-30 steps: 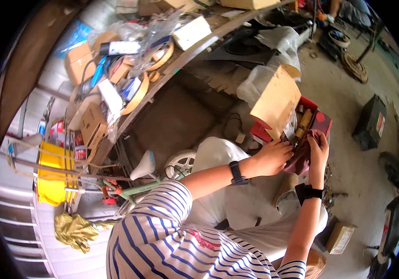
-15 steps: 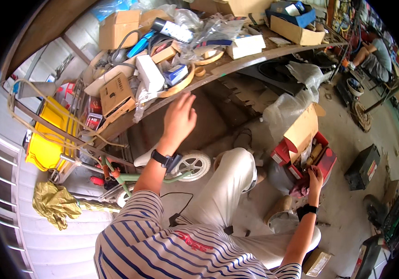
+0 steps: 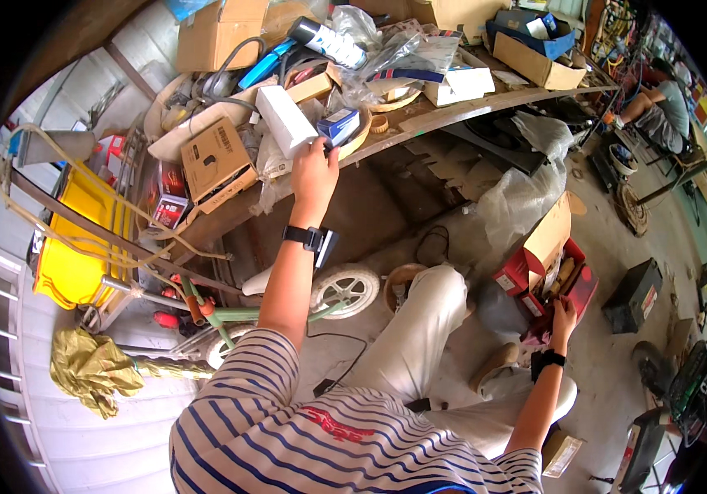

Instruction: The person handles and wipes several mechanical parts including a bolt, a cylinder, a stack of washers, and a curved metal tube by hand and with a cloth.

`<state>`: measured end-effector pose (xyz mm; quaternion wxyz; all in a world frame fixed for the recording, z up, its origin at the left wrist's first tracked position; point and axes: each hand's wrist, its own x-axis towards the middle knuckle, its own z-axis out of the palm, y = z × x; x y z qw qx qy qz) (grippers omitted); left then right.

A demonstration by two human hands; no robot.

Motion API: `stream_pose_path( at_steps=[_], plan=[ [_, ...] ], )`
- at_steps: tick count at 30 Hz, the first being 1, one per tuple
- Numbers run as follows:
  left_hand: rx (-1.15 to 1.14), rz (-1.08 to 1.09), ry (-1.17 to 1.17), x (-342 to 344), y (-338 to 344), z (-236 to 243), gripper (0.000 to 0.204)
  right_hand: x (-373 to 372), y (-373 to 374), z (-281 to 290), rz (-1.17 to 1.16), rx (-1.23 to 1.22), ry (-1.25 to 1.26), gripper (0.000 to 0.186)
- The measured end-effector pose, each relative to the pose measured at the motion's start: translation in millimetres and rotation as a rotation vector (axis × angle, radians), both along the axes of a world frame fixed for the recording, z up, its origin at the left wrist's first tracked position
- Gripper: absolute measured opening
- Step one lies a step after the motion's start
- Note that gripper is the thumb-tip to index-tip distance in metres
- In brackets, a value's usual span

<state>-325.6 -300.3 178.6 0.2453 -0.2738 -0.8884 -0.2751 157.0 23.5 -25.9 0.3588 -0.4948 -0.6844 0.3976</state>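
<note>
Pinched closed, the right hand [image 3: 564, 318] grips dark red cloth [image 3: 538, 333] at the near side of the red box [image 3: 584, 285], right; the left hand [image 3: 315, 177] is at the blue-and-white box [image 3: 339, 125] on the far left shelf [image 3: 452, 115], but whether it has hold I cannot tell

From a second ago to now, I bring my left hand [image 3: 315, 177] away from the dark maroon cloth [image 3: 537, 333] up to the cluttered wooden bench [image 3: 469, 109]. Its fingertips, well apart from the boxes half a second ago, are at the near ends of a long white carton [image 3: 286, 122] and a small blue-and-white carton [image 3: 338, 125]. My view turns too, bringing in a shallow blue box [image 3: 557, 43].
</note>
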Motion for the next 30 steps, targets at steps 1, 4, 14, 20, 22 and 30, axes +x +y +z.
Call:
stream_pose_path(
  at_steps=[1, 4, 14, 20, 22, 30],
  plan=[
    [0.0, -0.009, 0.005, -5.7, -2.9, 0.5, 0.027, -0.6, 2.1, -0.7, 0.027, -0.039, 0.068, 0.018],
    [0.213, -0.162, -0.025, -22.8, -21.5, -9.6, 0.023, -7.3, -3.8, -6.1, 0.033, -0.123, 0.205, 0.02],
    [1.043, -0.584, -0.796, 66.1, -55.7, 32.4, 0.033, -14.6, -10.6, 3.4, 0.006, -0.118, 0.223, 0.025],
    [0.895, -0.634, -0.991, 149.8, -46.7, 21.9, 0.04, -3.3, -9.8, -3.3, -0.007, -0.11, 0.165, 0.026],
    [0.863, -0.641, -1.056, 162.9, -33.6, 16.8, 0.039, -4.4, -16.0, 5.8, 0.004, -0.172, 0.192, 0.026],
    [0.809, -0.734, -0.998, 172.5, 8.3, 28.6, 0.028, -19.7, -17.5, 23.7, 0.036, -0.012, 0.079, 0.03]
  ],
)
